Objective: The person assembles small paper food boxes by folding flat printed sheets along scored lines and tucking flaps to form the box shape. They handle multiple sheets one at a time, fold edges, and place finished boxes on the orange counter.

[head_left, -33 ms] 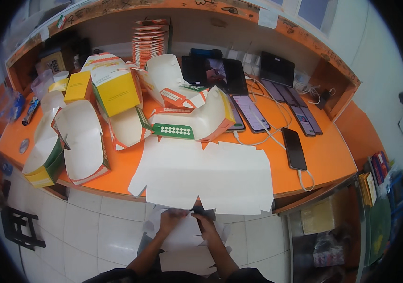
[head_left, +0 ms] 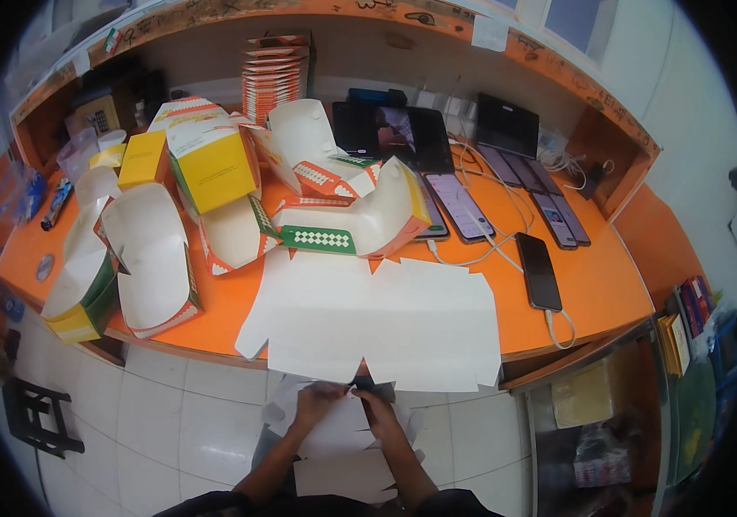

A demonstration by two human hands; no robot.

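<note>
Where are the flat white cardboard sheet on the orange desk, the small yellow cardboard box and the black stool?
Flat white cardboard sheet [head_left: 377, 317], head view: middle of its face.
Small yellow cardboard box [head_left: 142, 160], head view: front face.
Black stool [head_left: 18, 420], head view: solid left part.

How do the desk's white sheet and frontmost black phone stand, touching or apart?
Apart: the head view shows bare orange desk between the white sheet and the black phone.

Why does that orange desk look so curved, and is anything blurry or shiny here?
Head view: the fisheye lens bows the orange desk and leaves dark corners; head view: the white floor tiles show a pale patch of glare; head view: the left hand and right hand look soft, finger detail unclear.
</note>
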